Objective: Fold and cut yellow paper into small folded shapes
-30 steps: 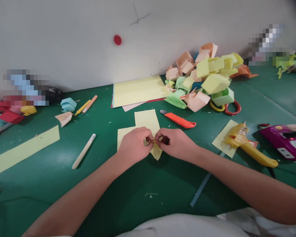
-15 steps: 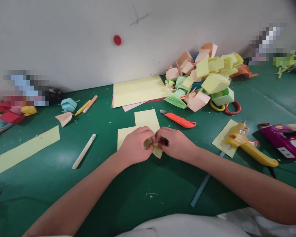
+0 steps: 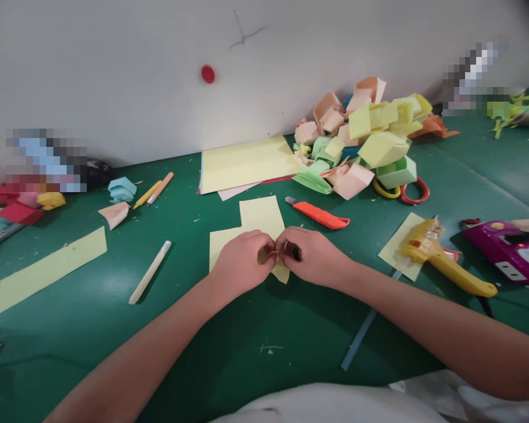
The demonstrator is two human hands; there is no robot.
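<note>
Little has shifted since the earlier frames: the near flap (image 3: 283,274) sits slightly farther right than a second ago, and both hands remain at the same spot. Left hand (image 3: 245,257) and right hand (image 3: 312,257) pinch a thin paper edge between their fingertips, knuckles almost touching. Yellow paper (image 3: 261,212) lies directly beyond and partly under the fingers, mid-table; whether it joins the flap cannot be told. Just beyond the right hand lies an orange cutter (image 3: 321,215); left of the left hand, a white stick (image 3: 150,272). To the right, a glue gun (image 3: 427,242) rests on a yellow square (image 3: 392,254). Farther off stand a paper stack (image 3: 244,165) and, right of it, heaped paper boxes (image 3: 384,149), with scissors (image 3: 415,191) at their near edge.
</note>
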